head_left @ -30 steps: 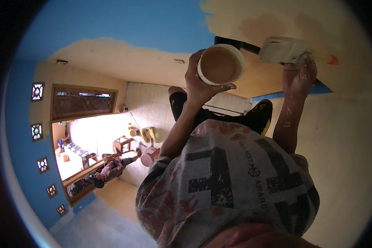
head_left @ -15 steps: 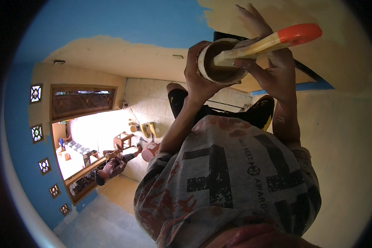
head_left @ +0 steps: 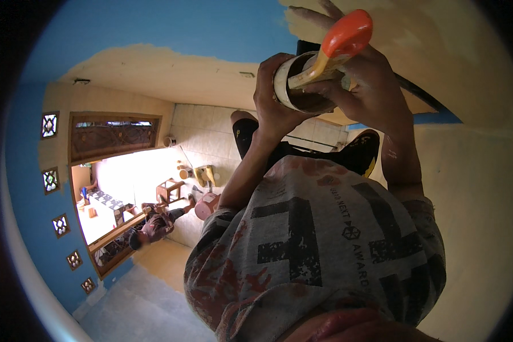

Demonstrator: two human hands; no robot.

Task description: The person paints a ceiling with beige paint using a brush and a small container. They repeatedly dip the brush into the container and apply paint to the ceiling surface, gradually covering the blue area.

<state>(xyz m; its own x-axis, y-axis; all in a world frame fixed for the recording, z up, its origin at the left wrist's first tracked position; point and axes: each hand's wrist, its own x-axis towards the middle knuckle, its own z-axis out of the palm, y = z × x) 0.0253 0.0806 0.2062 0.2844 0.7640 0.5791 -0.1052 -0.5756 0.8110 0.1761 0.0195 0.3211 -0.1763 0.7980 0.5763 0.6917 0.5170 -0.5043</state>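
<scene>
My left hand (head_left: 273, 114) grips a round white paint cup (head_left: 282, 86) at upper centre, fingers wrapped around its side. A paintbrush with a yellowish handle and red end (head_left: 347, 33) stands tilted with its lower part inside the cup. My right hand (head_left: 370, 85) holds the brush low on its handle, thumb at the cup's opening, two fingers stretched upward behind the handle. The brush's bristles are hidden in the cup.
Walls are part blue (head_left: 228, 28), part cream (head_left: 479, 74). A person (head_left: 157, 228) is in a doorway at lower left. Beyond my legs are a wooden stool (head_left: 169, 189), a pink bucket (head_left: 207, 206) and several containers (head_left: 185, 172) on the tiled floor (head_left: 205, 131).
My right hand has brought the brush from right of the cup down into it, turning it so the red end points up. The handle has since tilted more upright.
</scene>
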